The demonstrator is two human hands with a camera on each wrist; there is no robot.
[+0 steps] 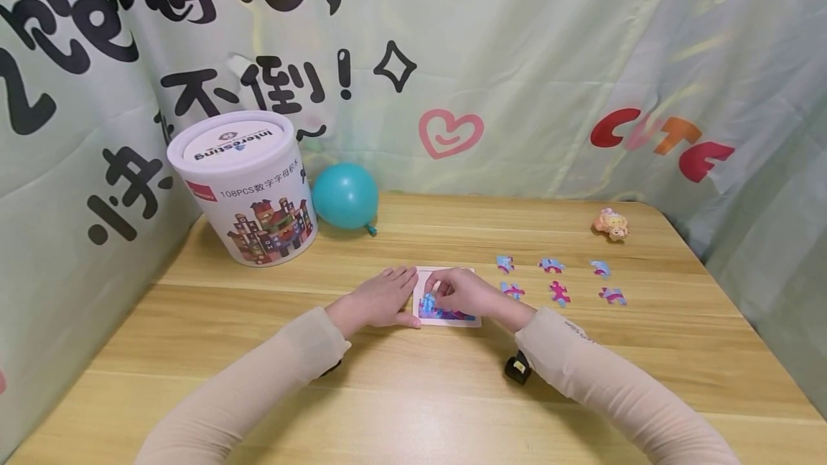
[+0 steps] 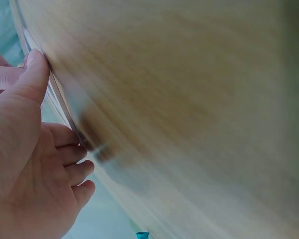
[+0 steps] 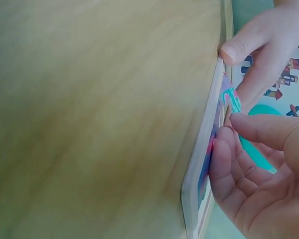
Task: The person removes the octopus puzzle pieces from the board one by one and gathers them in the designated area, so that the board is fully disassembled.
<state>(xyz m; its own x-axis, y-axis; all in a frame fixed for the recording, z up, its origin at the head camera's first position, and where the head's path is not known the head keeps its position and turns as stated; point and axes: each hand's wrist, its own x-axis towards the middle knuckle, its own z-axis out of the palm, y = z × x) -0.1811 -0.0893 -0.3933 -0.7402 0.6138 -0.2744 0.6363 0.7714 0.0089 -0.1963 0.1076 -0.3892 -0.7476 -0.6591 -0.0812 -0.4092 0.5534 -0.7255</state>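
A small jigsaw puzzle board (image 1: 423,275) with a pale frame lies flat on the table, blue and purple pieces filling its lower part. My left hand (image 1: 381,298) rests at the board's left side, with the thumb by the near corner and the fingers stretched along the edge. Above the board, my right hand (image 1: 464,291) pinches a puzzle piece (image 3: 231,97) between thumb and forefinger; in the right wrist view it is tilted, in pink and teal. The right hand hides part of the board. Several loose jigsaw pieces (image 1: 559,294) lie right of the board in two rows.
A large white bucket (image 1: 265,199) of blocks stands at the back left, with a teal balloon (image 1: 346,196) beside it. A small figurine (image 1: 611,224) sits at the back right. Printed curtains (image 1: 530,70) hang behind the wooden table (image 1: 413,400).
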